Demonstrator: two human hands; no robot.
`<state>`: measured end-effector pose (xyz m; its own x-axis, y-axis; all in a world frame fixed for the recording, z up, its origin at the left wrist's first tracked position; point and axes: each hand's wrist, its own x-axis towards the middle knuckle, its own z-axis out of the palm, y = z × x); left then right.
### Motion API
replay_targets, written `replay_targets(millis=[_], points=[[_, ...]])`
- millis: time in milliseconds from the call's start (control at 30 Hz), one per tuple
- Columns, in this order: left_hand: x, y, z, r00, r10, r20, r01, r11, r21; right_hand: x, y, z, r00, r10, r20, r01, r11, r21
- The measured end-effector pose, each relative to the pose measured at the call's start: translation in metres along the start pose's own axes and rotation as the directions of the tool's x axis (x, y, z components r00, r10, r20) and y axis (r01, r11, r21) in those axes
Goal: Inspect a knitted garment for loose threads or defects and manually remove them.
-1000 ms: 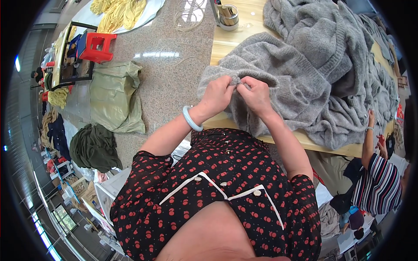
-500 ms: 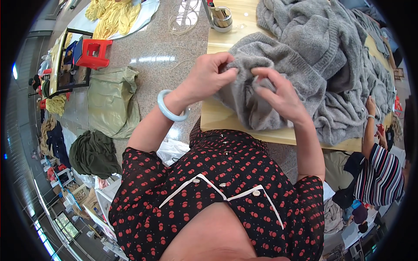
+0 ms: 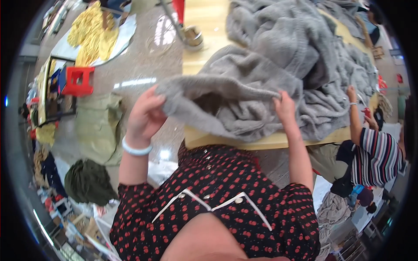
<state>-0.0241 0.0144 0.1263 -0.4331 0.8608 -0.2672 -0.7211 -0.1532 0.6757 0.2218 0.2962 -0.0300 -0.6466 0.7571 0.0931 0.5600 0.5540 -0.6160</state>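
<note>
Pinching the gray knit (image 3: 241,124) w/ L grip (image 3: 146,114) at one end of its opening & w/ R grip (image 3: 285,108) at the other, prob. stretching it wide b/w both, while resting its bulk on the tabletop (image 3: 209,17), likely for support.

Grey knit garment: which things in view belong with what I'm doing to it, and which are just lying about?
In the job:
grey knit garment, its opening held spread
left hand and right hand, holding its edge
wooden table

Apparently just lying about:
red stool
pale green sack
dark green cloth heap
</note>
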Motion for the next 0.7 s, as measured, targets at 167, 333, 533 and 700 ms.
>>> replay_targets(millis=[167,333,533,700], points=[[-0.002,0.002,0.001,0.997,0.072,0.039,-0.071,0.997,-0.039,-0.011,0.049,-0.012,0.965,0.260,0.021,-0.242,0.924,-0.296],[0.003,0.009,-0.003,0.993,0.112,-0.036,-0.113,0.992,-0.051,0.001,0.039,-0.052,0.918,0.364,-0.156,-0.322,0.915,0.242],[-0.008,0.028,0.026,0.981,0.195,-0.017,-0.195,0.981,0.015,0.013,-0.083,-0.135,0.968,0.107,-0.226,0.121,0.590,0.798],[-0.035,0.039,0.063,0.944,0.260,0.205,-0.295,0.941,0.165,-0.014,-0.188,-0.162,0.761,-0.639,-0.112,0.436,0.375,0.818]])
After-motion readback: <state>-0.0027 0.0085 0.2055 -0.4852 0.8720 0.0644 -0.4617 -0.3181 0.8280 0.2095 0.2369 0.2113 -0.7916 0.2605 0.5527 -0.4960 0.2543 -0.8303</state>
